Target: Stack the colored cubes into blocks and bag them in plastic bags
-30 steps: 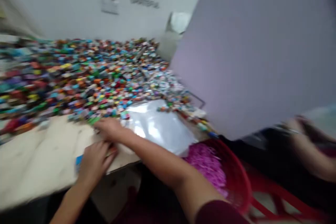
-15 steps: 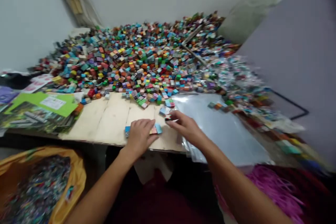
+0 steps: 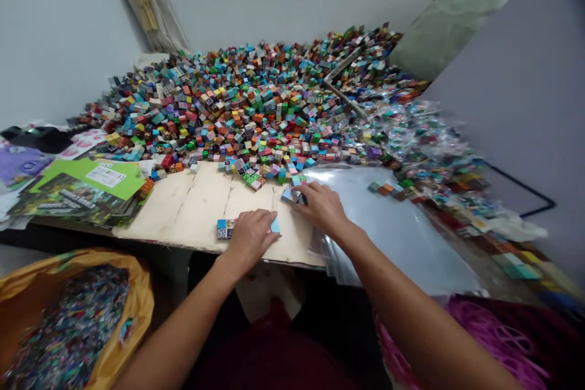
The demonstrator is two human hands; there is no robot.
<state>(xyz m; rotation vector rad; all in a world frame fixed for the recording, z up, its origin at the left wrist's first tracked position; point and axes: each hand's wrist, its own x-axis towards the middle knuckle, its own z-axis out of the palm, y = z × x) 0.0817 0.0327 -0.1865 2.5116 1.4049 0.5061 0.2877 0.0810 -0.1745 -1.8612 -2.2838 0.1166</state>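
A short row of small printed cubes (image 3: 225, 230), blue, grey and patterned at its left end and light blue at its right, lies near the front edge of the cardboard sheet (image 3: 201, 207). My left hand (image 3: 251, 231) is closed over the middle of this row and hides most of it. To the right and farther back, my right hand (image 3: 322, 207) has its fingers closed on a small group of blue and dark patterned cubes (image 3: 287, 194). The fingertips cover part of that group, which lies just in front of the big pile of cubes (image 3: 247, 116).
Clear plastic sheets (image 3: 384, 237) lie to the right, with several cubes (image 3: 388, 190) on them. Green cards and printed leaflets (image 3: 68, 195) are stacked at left. An orange sack (image 3: 141, 292) of small bits stands below. A metal angle piece (image 3: 340, 94) rests on the pile.
My right hand has reached slightly forward onto the blue patterned cubes. My left hand stays on its row, with more of the row's left end uncovered. The view has shifted a little.
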